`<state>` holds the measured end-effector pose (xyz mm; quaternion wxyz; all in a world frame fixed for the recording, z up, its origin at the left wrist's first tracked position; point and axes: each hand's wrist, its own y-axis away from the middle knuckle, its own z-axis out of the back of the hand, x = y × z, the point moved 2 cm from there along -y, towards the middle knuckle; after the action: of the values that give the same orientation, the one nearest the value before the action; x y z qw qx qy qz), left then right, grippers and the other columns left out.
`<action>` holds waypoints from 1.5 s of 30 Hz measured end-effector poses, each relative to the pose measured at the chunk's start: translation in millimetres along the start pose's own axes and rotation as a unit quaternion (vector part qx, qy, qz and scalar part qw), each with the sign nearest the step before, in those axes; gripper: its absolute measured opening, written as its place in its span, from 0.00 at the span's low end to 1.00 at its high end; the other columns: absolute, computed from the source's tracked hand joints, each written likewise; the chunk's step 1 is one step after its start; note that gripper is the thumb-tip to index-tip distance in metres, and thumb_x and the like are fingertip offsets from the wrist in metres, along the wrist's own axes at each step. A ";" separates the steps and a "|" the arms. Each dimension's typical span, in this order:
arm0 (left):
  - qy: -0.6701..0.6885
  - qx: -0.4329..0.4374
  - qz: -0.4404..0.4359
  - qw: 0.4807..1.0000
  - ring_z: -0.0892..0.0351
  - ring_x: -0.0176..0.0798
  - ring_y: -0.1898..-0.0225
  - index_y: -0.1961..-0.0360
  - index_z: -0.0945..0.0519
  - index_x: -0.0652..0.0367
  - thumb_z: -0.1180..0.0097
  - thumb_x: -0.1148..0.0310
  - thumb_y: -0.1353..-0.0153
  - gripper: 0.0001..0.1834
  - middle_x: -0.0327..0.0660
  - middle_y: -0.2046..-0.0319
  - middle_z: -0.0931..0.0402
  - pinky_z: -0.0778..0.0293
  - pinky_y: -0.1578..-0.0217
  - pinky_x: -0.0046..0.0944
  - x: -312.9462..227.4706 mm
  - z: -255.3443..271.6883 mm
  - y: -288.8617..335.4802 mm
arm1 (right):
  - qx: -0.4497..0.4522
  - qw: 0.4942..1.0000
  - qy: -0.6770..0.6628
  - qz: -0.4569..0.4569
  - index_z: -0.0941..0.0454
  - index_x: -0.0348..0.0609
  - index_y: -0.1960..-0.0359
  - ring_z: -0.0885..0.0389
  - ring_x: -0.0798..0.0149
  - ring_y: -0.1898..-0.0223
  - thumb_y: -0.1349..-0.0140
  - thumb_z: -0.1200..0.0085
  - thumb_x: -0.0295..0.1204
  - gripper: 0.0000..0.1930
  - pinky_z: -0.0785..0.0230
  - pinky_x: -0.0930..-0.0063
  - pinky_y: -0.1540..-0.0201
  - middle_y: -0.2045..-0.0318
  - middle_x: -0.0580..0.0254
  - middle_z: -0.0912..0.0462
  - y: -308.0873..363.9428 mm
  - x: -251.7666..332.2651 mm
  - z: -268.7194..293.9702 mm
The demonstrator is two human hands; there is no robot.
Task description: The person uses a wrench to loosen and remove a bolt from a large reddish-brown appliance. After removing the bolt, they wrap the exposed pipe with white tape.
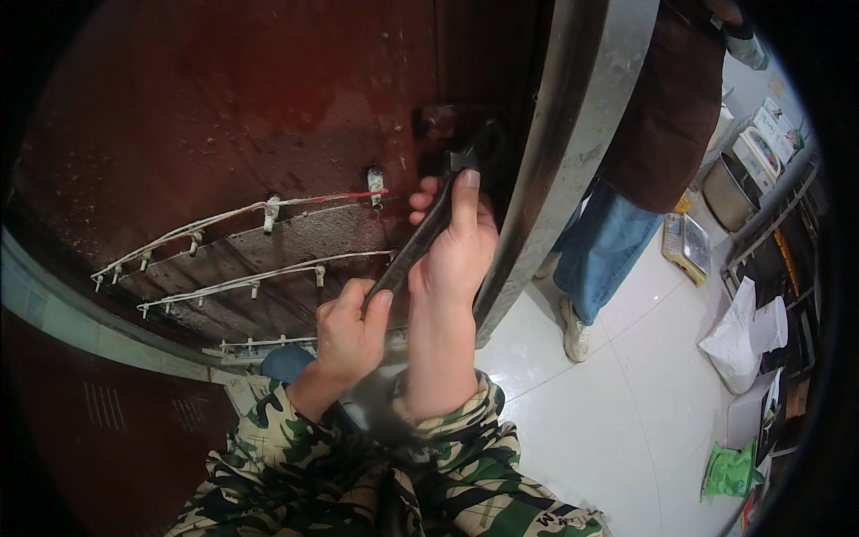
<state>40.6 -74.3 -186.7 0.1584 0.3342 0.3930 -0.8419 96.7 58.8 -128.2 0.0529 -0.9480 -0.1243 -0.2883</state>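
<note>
A long, dark, narrow bar [412, 254] slanted before a dark-red panel [259, 98], its upper end in shadow, as a person's left hand [349, 329] curled fingers around its lower part and the right hand [455, 249] gripped higher.

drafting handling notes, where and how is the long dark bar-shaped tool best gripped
Likely by the shaft of the long dark bar-shaped tool, left grip low from the left, right grip higher from the right: slim, it slants up rightward.

Wires [231, 213] cross the panel [224, 116] left of the bar [412, 253] — right of the frame [573, 134] stands a person [613, 237].
</note>
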 end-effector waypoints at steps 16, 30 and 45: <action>0.028 0.040 0.062 0.997 0.27 0.38 0.85 0.62 0.22 0.64 0.43 0.68 0.30 0.09 0.46 0.84 0.29 0.31 0.79 0.39 -21.9 16.3 -4.7 | 0.050 0.998 0.002 0.037 0.25 0.29 0.54 0.18 0.69 0.72 0.24 0.51 0.36 0.16 0.25 0.78 0.70 0.56 0.49 0.14 5.4 6.1 -3.7; 0.026 0.048 0.076 0.996 0.35 0.24 0.80 0.64 0.23 0.65 0.45 0.68 0.29 0.10 0.36 0.84 0.31 0.34 0.78 0.34 -6.2 2.7 -2.2 | 0.046 0.998 0.004 0.031 0.24 0.31 0.55 0.20 0.70 0.74 0.24 0.53 0.35 0.15 0.26 0.77 0.73 0.60 0.51 0.15 -0.1 -2.6 0.7; 0.158 0.054 0.102 0.981 0.30 0.29 0.81 0.64 0.22 0.65 0.40 0.70 0.33 0.08 0.42 0.83 0.28 0.32 0.78 0.36 -2.4 2.3 -20.1 | 0.036 0.997 0.022 0.061 0.24 0.34 0.60 0.21 0.68 0.75 0.25 0.49 0.38 0.16 0.26 0.75 0.71 0.72 0.57 0.18 -6.5 4.8 -14.0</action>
<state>30.7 -63.2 -172.8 0.1614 0.5095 0.3308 -0.7778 91.3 63.6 -113.8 0.1070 -0.9447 -0.0748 -0.3007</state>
